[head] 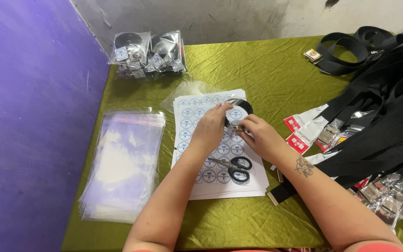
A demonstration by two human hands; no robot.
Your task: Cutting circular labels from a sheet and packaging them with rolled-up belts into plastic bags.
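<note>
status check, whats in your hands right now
Left hand and right hand both grip a rolled black belt by its buckle, above the sticker sheets. Scissors lie on the sheets, just below the hands. Nothing blocking.

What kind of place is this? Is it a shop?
Probably a small packing workspace, not a shop. Both hands hold a rolled black belt over sticker sheets, beside a stack of clear plastic bags and a pile of black belts.
</note>
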